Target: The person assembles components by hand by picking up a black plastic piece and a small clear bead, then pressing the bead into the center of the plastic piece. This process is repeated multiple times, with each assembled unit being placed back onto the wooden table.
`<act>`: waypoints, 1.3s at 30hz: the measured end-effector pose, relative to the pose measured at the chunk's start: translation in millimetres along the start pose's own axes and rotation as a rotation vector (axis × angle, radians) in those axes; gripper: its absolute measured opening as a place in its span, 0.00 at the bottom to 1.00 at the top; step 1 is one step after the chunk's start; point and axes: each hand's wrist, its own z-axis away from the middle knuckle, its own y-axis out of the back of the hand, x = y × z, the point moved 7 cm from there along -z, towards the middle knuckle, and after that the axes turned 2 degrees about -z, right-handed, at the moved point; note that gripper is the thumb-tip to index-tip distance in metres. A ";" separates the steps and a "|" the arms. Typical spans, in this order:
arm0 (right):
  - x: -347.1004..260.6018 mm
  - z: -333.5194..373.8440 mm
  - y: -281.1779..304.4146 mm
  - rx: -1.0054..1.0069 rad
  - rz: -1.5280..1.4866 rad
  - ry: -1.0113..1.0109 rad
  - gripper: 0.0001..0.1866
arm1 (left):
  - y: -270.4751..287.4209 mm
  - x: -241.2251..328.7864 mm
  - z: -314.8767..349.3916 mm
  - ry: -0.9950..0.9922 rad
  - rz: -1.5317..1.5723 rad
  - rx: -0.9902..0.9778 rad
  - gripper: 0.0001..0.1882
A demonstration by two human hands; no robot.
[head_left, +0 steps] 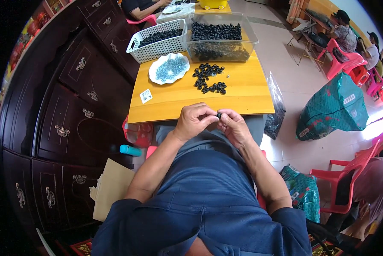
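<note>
At the near edge of the wooden table [170, 102], my left hand [193, 121] and my right hand [235, 127] meet over my lap. Between their fingertips is a small black round part [218, 115], pinched from both sides and mostly covered by the fingers. Loose black ring-like parts [210, 87] lie in a scattered group on the tabletop beyond my hands. To their left, a white wavy-rimmed plate [153, 77] holds many small clear bluish pieces [171, 68].
Behind these stand a white perforated basket [157, 50] and a clear plastic bin [249, 42], both holding black parts. A white card [145, 96] lies at left. Dark drawers [71, 106] flank me. Green bags [332, 106] and red chairs [345, 59] occupy the right; other people sit farther off.
</note>
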 end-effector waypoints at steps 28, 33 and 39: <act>-7.6 6.7 -21.7 -0.100 0.154 0.047 0.21 | -2.2 8.1 4.1 0.042 0.126 -0.257 0.14; -7.5 9.1 -26.2 -0.093 0.137 0.056 0.21 | -2.3 11.2 6.3 -0.014 0.144 -0.185 0.12; -5.3 8.3 -23.8 -0.097 0.124 0.065 0.21 | -3.9 9.2 9.4 0.015 0.166 -0.159 0.09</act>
